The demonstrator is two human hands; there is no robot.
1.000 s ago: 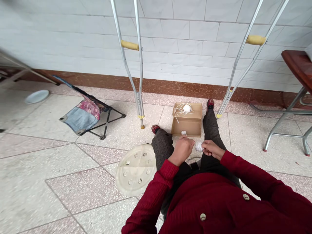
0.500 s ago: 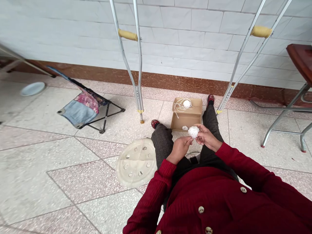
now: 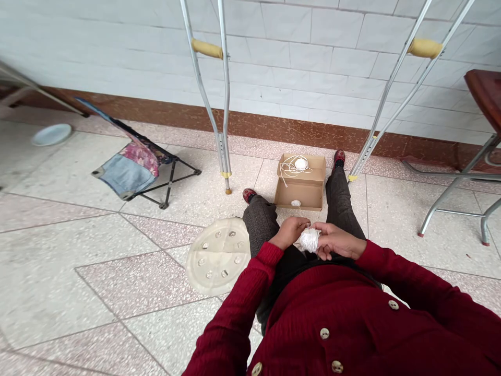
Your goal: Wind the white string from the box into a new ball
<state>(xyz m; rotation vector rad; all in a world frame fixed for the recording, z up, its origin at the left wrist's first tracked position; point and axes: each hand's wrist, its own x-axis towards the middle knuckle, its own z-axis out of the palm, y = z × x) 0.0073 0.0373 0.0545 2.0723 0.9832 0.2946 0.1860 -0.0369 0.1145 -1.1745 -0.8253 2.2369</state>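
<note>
A ball of white string [image 3: 309, 241] is held over my lap in my right hand [image 3: 335, 241], whose fingers curl round its right side. At the ball's upper left, my left hand [image 3: 291, 232] is closed in a pinch on the string, close to the right fingertips. A thin strand runs from there up to a small white bundle of string [image 3: 296, 203] in the near part of the open cardboard box [image 3: 300, 193]. Another white ball with loose loops of cord [image 3: 300, 164] lies in the box's far part.
Two metal crutches [image 3: 224, 151] [image 3: 362, 151] lean on the tiled wall. A folding stool [image 3: 131, 172] and a white plate [image 3: 52, 134] are on the left floor. A round pale mat with holes [image 3: 219, 256] lies beside my leg. A metal-legged chair [image 3: 457, 183] stands right.
Both hands and the string ball have come down closer to my body. The ball has turned, and the strand up to the small bundle in the box now shows.
</note>
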